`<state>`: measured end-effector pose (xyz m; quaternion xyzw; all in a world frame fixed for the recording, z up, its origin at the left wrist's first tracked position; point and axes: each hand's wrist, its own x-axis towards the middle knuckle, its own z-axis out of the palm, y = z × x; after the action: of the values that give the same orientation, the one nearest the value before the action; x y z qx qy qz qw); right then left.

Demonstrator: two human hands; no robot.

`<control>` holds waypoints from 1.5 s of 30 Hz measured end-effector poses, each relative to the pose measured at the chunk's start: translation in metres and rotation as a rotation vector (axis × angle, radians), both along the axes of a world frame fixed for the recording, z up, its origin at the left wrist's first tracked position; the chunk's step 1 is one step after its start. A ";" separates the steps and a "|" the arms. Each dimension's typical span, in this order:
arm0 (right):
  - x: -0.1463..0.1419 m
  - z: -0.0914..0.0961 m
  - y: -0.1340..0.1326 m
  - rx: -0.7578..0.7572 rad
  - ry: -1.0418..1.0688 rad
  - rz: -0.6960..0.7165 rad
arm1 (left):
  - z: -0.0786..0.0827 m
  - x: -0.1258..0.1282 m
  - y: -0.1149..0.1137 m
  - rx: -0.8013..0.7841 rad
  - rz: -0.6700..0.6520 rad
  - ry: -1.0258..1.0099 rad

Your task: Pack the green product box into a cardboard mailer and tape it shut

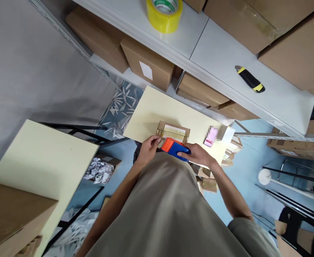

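Note:
My right hand (199, 154) is wrapped round a blue and orange tape dispenser (179, 150), its orange end pointing left toward my other hand. Just left of that end, my left hand (149, 147) has thumb and fingertips pinched together; anything between them is too small to make out. Beyond both hands a small cardboard box (186, 132) with a pale label and shiny tape lies on the cream table (151, 107). The dispenser overlaps the box's near side in view, and I cannot tell whether they touch.
A phone (208, 142) lies to the right on the table. On the grey shelf (199, 46) above are a yellow tape roll (165, 21), a black-and-yellow cutter (250, 79) and cartons (263, 21). A second table (66, 150) stands at left, with a scrap-filled box (100, 170) below.

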<state>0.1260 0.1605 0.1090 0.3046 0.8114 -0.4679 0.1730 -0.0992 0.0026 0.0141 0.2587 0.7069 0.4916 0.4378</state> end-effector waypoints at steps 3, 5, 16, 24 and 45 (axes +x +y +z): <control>0.008 0.009 0.020 -0.066 -0.073 0.007 | -0.016 -0.013 -0.003 -0.049 0.133 0.039; 0.010 0.012 0.037 -0.087 -0.121 -0.012 | -0.028 -0.029 0.000 -0.056 0.194 0.034; -0.029 -0.034 0.084 -0.130 -0.207 0.024 | -0.103 -0.053 0.041 -0.144 0.227 -0.085; -0.040 -0.042 0.083 -0.072 -0.270 0.088 | -0.121 -0.032 0.042 -0.123 0.076 0.239; 0.051 -0.017 0.112 -0.129 -0.387 -0.021 | -0.086 -0.007 0.048 -0.029 -0.670 0.889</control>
<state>0.1766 0.2730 0.0922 0.3855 0.7283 -0.4532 0.3400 -0.1066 0.0505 -0.0718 0.6459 0.7092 0.1594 0.2332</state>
